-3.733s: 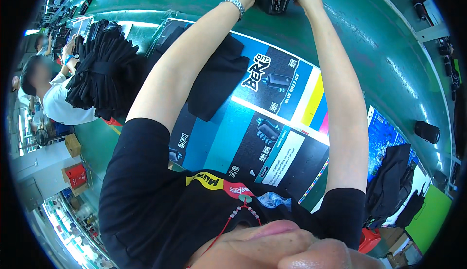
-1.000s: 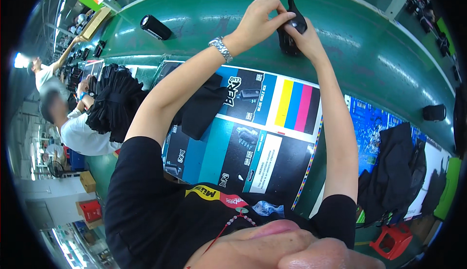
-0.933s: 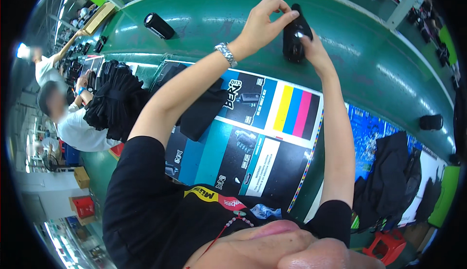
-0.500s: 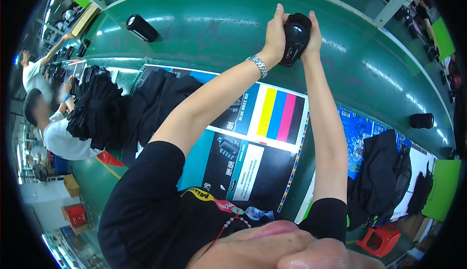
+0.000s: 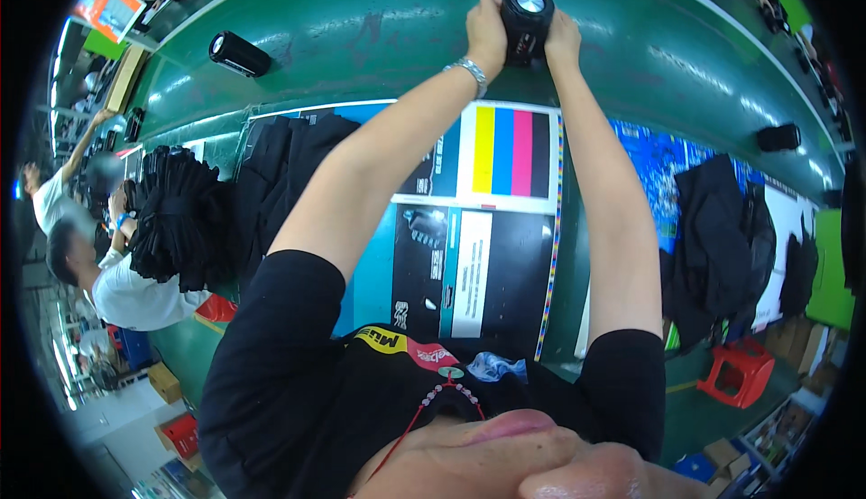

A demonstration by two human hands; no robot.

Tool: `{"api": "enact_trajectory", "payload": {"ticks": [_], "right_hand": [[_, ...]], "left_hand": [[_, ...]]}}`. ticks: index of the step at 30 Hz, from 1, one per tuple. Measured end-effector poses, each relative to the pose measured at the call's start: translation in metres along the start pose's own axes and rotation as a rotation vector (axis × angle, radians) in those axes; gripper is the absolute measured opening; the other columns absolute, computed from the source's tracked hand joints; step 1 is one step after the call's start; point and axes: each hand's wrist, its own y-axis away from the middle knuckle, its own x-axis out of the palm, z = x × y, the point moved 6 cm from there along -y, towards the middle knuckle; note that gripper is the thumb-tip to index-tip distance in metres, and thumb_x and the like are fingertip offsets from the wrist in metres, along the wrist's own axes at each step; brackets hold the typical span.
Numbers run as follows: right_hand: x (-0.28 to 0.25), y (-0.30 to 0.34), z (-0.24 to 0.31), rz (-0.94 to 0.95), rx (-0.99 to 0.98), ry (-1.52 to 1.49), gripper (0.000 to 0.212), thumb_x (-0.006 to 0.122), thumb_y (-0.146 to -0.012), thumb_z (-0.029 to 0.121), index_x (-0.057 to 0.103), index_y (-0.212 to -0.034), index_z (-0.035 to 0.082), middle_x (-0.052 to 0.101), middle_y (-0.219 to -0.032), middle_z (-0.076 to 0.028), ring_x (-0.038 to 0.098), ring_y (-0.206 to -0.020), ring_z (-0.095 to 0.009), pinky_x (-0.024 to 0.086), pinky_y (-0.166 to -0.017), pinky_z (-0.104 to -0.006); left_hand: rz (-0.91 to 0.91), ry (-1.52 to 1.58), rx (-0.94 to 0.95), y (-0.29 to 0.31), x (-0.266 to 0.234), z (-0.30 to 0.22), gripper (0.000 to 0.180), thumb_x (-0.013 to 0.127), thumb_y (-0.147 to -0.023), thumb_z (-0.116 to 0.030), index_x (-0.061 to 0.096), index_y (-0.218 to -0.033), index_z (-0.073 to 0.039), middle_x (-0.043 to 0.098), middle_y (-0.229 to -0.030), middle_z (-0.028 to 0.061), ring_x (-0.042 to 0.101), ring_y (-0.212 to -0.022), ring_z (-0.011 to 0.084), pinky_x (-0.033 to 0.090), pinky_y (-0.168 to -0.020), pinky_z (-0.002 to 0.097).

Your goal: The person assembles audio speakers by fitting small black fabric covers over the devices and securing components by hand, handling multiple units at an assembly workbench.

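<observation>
Between my two hands is a black cylindrical portable speaker (image 5: 522,37) with a round silver disc on the end that faces me. My left hand (image 5: 486,32) presses its left side, the thumb pointing up and away. Against the opposite side lies my right hand (image 5: 564,41), the fingers partly hidden behind the casing. Both arms are stretched far out over the green work surface (image 5: 361,57). A similar black speaker (image 5: 238,54) lies on its side to the left, and another black cylinder (image 5: 778,137) lies at the far right.
Printed sheets (image 5: 469,273) cover the near edge of the surface. Heaped black cloth pouches (image 5: 180,219) stand left, with more black cloth (image 5: 722,219) at right. Two people in white (image 5: 140,291) work at left. A red stool (image 5: 737,375) stands at lower right.
The speaker has turned in my hands, so its silver end disc now shows. My hands and the speaker appear slightly farther left and away; the whole view has shifted too.
</observation>
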Motion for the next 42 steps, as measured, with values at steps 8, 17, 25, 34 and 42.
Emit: {"api": "enact_trajectory", "payload": {"ticks": [8,17,25,34,42], "right_hand": [[-0.076,-0.008,-0.062,0.076,0.423,-0.179,0.030,0.056,-0.090,0.024,0.063,-0.085,-0.004,0.066,-0.077,-0.015,0.064,-0.066,-0.025,0.051,-0.056,-0.0369],[-0.278,0.098,0.012,0.147,0.339,-0.313,0.023,0.054,-0.093,0.020,0.061,-0.093,-0.002,0.067,-0.085,-0.011,0.065,-0.073,-0.018,0.052,-0.063,-0.0289],[-0.380,0.292,0.069,0.276,0.402,-0.347,0.019,0.052,-0.095,0.019,0.060,-0.090,0.002,0.066,-0.080,-0.007,0.065,-0.072,-0.014,0.051,-0.066,-0.0261],[-0.364,0.442,0.028,1.046,0.641,-0.206,0.029,0.054,-0.094,0.027,0.062,-0.087,0.000,0.067,-0.076,-0.008,0.066,-0.069,-0.015,0.053,-0.063,-0.0266],[-0.259,0.454,-0.013,0.849,0.493,-0.298,0.022,0.054,-0.091,0.021,0.062,-0.088,0.000,0.066,-0.073,-0.011,0.065,-0.067,-0.020,0.051,-0.060,-0.0342]], "left_hand": [[0.181,-0.230,-0.026,-0.013,-0.048,-0.031,0.046,0.038,-0.099,-0.038,0.062,-0.085,-0.001,0.063,-0.080,0.0114,0.057,-0.076,0.0201,0.045,-0.070,0.0352],[0.545,-0.175,0.048,0.065,-0.031,-0.063,0.051,0.039,-0.099,-0.040,0.052,-0.118,0.006,0.065,-0.111,0.0177,0.061,-0.103,0.0259,0.044,-0.091,0.0367],[0.913,-0.354,0.218,0.226,-0.011,-0.064,0.051,0.042,-0.099,-0.041,0.056,-0.117,0.004,0.065,-0.107,0.0142,0.061,-0.099,0.0212,0.045,-0.091,0.0327],[1.019,-0.583,0.535,0.256,-0.059,-0.031,0.032,0.045,-0.100,-0.019,0.051,-0.124,0.001,0.063,-0.116,0.0100,0.057,-0.111,0.0182,0.041,-0.098,0.0295],[0.982,-0.693,0.783,0.285,-0.067,-0.041,0.044,0.059,-0.090,-0.008,0.044,-0.130,-0.001,0.054,-0.122,0.0137,0.050,-0.116,0.0248,0.036,-0.102,0.0354]]}}
